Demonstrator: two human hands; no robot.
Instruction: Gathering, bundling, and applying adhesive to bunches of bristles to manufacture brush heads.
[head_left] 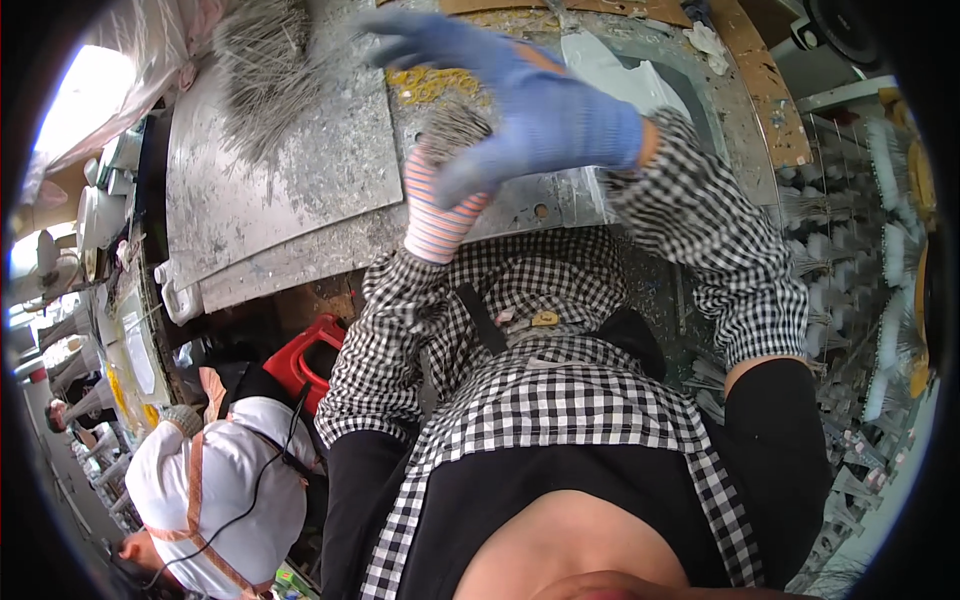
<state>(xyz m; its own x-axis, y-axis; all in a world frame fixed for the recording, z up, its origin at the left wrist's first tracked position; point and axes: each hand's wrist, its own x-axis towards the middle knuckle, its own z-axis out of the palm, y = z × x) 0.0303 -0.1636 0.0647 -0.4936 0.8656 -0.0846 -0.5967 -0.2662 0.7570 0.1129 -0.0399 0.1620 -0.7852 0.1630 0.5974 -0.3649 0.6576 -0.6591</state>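
Note:
My left hand [445, 220], in a pink-and-white striped glove, is closed round a bundle of thin grey strands [455, 130] at the near edge of the work table. The tips of the strands stick up past my fingers, and the rest is hidden in my grip. Over and beside it is my right hand [560, 115] in a blue glove, fingers stretched apart and partly smeared by motion. Its thumb crosses in front of my left hand. A larger heap of loose grey strands [265, 80] lies to the left. Yellow rubber bands [425, 88] are spread behind my hands.
A scuffed metal sheet [300, 200] covers the table's left side. White plastic sheeting [620, 75] lies behind my right hand. On the right, racks hold rows of pale bristle brushes [885, 180]. A person in white [240, 480] works at lower left, near a red plastic object [308, 365].

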